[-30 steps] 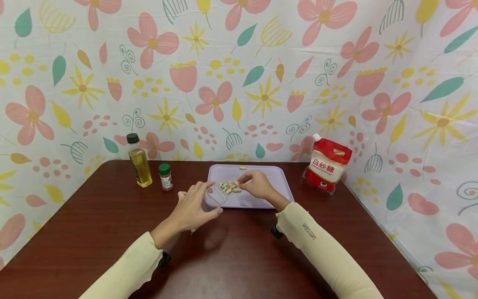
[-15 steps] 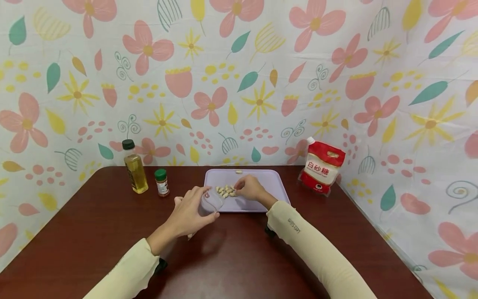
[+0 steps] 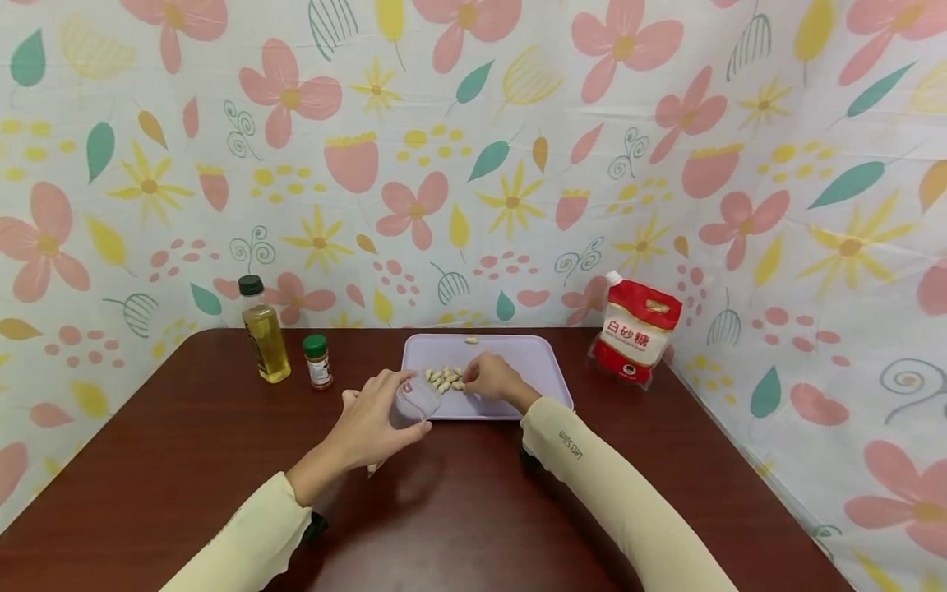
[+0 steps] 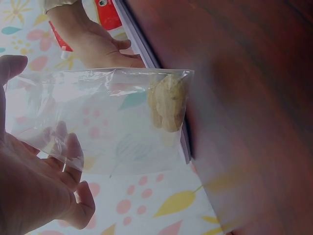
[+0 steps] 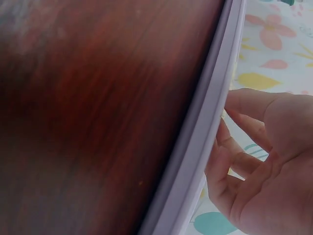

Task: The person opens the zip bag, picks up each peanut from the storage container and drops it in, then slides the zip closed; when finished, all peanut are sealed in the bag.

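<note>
In the head view my left hand (image 3: pixel 370 423) holds a clear plastic bag (image 3: pixel 418 401) by its mouth, thumb and fingers spread apart. Several peanuts (image 4: pixel 168 102) lie in the bag's bottom end, seen in the left wrist view. A lilac tray (image 3: pixel 527 355) carries a small heap of peanuts (image 3: pixel 442 380) and one lone peanut (image 3: pixel 471 339) near its far edge. My right hand (image 3: pixel 494 378) reaches over the tray with bent fingers at the heap's right side. In the right wrist view the tray's rim (image 5: pixel 210 112) hides the fingertips, so their grip does not show.
An oil bottle (image 3: pixel 266 337) and a green-capped spice jar (image 3: pixel 317 362) stand on the dark wooden table (image 3: pixel 222 444) to the left. A red sugar bag (image 3: pixel 635 333) stands at the back right. Flowered cloth (image 3: pixel 444 164) hangs behind and to the right.
The head view has shifted slightly. My right hand has lowered a little at the heap's right side. The left hand keeps the plastic bag in nearly the same place.
</note>
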Motion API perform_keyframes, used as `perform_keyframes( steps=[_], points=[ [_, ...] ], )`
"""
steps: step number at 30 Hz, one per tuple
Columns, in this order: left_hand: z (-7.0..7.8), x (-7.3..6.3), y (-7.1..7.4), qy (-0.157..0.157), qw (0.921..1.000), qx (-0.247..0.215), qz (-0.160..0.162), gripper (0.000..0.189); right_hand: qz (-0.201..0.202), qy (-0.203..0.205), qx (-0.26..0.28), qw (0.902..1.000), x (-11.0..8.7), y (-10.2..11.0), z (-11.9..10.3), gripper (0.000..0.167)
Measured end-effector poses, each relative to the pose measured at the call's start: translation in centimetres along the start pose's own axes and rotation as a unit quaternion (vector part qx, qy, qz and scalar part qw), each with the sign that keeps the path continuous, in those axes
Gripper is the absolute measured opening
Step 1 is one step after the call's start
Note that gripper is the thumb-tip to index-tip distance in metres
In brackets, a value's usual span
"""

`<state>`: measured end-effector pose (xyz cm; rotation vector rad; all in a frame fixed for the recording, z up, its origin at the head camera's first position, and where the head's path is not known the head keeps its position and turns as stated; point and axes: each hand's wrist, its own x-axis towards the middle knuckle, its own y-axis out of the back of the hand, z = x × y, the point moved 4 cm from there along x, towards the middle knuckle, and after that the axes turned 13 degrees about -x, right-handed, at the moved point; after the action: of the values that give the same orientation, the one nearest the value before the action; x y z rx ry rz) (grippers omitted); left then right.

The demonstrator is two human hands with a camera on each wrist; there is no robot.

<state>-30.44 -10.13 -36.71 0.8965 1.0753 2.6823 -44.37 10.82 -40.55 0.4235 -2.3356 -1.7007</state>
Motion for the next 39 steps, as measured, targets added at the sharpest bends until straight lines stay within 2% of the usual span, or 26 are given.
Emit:
perform_keyframes(
  steps=[5,14,20,31,39],
  points=[
    [-0.2,-0.1,0.0,0.004,1.0000,0.000,-0.008,0.073,0.001,-0.016,-0.010,0.9998,0.2,-0.1,0.0,0.005],
    [-0.2,-0.2,0.0,0.006,0.9999,0.000,-0.009,0.073,0.008,-0.005,-0.013,0.9999,-0.4,0.1,-0.1,0.004],
    [-0.1,-0.2,0.1,0.015,0.9998,0.000,-0.011,0.075,0.040,0.018,-0.016,0.9989,-1.4,1.0,-1.0,0.006],
    [-0.1,-0.1,0.0,0.025,0.9996,-0.009,-0.014,0.075,0.109,0.063,0.052,0.9907,-4.6,4.1,-2.7,0.010],
    [0.0,0.0,0.0,0.032,0.9992,-0.018,-0.014,0.076,0.132,0.089,0.091,0.9830,-7.1,6.0,-4.6,0.009]
  ],
)
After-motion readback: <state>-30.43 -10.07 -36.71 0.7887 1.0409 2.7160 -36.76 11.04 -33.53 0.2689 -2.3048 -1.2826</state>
